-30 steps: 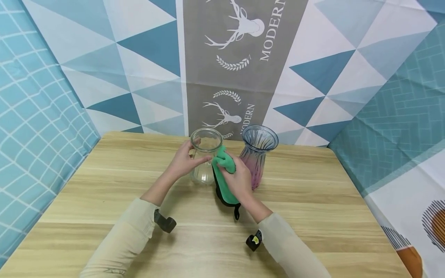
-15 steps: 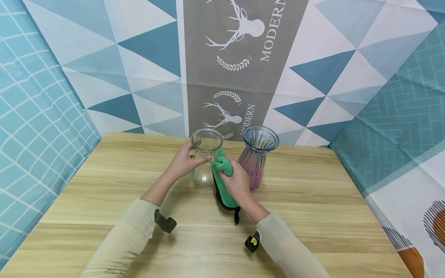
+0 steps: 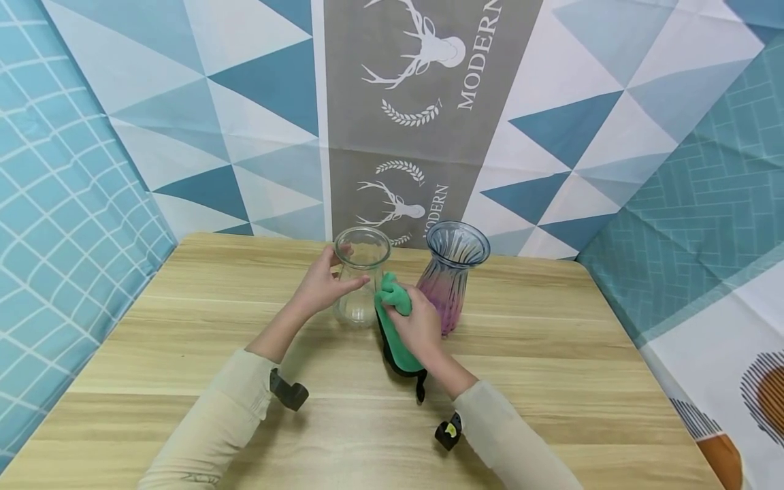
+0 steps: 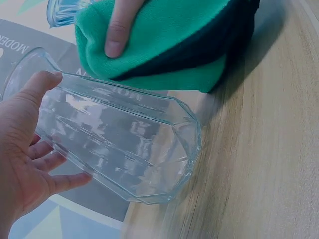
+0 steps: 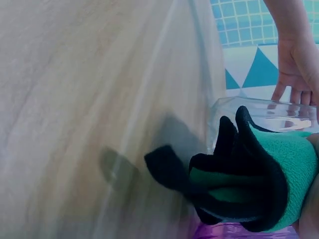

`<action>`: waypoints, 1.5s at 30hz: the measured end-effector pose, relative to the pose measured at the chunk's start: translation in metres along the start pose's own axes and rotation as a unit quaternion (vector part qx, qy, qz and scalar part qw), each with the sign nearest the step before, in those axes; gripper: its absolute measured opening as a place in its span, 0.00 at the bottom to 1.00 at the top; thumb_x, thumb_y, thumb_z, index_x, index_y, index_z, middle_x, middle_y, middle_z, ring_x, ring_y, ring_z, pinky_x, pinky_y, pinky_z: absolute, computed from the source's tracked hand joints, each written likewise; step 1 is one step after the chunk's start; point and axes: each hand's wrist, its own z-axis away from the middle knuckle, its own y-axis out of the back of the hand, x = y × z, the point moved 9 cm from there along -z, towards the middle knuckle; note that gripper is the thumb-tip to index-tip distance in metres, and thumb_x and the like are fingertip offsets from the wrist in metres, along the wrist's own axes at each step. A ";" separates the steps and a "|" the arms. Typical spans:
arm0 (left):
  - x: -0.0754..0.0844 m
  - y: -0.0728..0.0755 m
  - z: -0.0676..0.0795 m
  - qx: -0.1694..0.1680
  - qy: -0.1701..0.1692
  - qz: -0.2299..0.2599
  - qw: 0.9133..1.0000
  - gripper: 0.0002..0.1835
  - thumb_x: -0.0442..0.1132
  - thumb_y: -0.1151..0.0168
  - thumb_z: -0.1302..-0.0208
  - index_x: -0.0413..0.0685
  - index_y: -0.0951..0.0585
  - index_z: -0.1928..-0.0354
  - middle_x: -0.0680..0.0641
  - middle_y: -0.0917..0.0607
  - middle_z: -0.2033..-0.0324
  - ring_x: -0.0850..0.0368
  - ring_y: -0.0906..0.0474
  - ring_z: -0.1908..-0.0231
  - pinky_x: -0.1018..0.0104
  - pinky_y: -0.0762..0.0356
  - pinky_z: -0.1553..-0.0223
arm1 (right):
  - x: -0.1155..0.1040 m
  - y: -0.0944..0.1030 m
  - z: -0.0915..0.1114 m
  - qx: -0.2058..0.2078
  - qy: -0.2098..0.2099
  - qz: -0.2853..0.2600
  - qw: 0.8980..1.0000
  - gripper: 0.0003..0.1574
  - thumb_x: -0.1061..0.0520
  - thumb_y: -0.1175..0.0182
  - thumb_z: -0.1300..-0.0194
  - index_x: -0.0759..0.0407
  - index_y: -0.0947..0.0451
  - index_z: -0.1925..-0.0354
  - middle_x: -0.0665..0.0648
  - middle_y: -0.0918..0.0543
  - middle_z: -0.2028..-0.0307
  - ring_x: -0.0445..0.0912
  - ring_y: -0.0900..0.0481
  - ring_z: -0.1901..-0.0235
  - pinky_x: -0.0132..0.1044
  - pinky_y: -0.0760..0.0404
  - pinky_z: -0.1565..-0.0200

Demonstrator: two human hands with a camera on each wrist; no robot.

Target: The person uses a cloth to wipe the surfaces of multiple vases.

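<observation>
A clear glass vase [image 3: 358,312] stands upright on the wooden table, gripped near its neck by my left hand [image 3: 320,286]. In the left wrist view the thumb and fingers of that hand [image 4: 25,144] spread round the faceted glass vase [image 4: 119,139]. My right hand [image 3: 420,321] holds a folded green cloth [image 3: 401,347] with black edging and a black loop, just right of the clear vase. The right thumb [image 4: 119,30] presses on the green cloth [image 4: 169,35]. Whether cloth and glass touch cannot be told. Close behind the right hand stands a fluted blue-to-pink glass vase [image 3: 450,292], partly hidden.
The wooden table [image 3: 184,381] meets a patterned blue, white and grey backdrop [image 3: 263,136] just behind the vases. Tiled blue cloth [image 3: 73,204] hangs at the left side. A dark camera mount sits on each wrist.
My right hand and the green cloth have come down slightly along the clear vase's side, towards me. The left hand and both vases have stayed nearly still.
</observation>
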 end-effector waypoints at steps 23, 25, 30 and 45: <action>0.000 0.001 -0.001 -0.019 -0.016 0.003 1.000 0.38 0.46 0.31 0.46 0.41 0.37 0.36 0.39 0.32 0.36 0.42 0.33 0.38 0.45 0.33 0.39 | -0.011 0.002 -0.009 0.003 0.040 -0.015 0.999 0.26 0.53 0.33 0.43 0.58 0.23 0.47 0.58 0.17 0.52 0.52 0.18 0.53 0.45 0.19 0.52; 0.000 0.002 -0.002 -0.019 -0.013 0.005 1.000 0.39 0.46 0.31 0.46 0.41 0.37 0.36 0.39 0.32 0.36 0.42 0.33 0.38 0.45 0.33 0.38 | -0.009 0.000 -0.009 -0.005 0.032 -0.008 0.999 0.26 0.52 0.33 0.43 0.57 0.23 0.47 0.57 0.17 0.51 0.52 0.18 0.52 0.46 0.19 0.52; 0.001 0.004 -0.003 -0.019 -0.009 0.010 1.000 0.39 0.46 0.31 0.46 0.41 0.37 0.35 0.39 0.32 0.36 0.42 0.34 0.38 0.46 0.33 0.38 | -0.007 0.001 -0.009 -0.001 0.033 -0.010 0.999 0.27 0.52 0.33 0.44 0.55 0.23 0.46 0.57 0.17 0.51 0.52 0.19 0.52 0.45 0.20 0.51; 0.002 -0.002 -0.001 -0.020 -0.017 0.018 0.999 0.39 0.43 0.30 0.47 0.40 0.36 0.36 0.38 0.31 0.37 0.41 0.33 0.38 0.46 0.33 0.38 | -0.013 0.009 -0.010 0.062 0.047 -0.104 0.992 0.32 0.54 0.34 0.43 0.53 0.29 0.40 0.60 0.21 0.48 0.53 0.22 0.48 0.48 0.22 0.50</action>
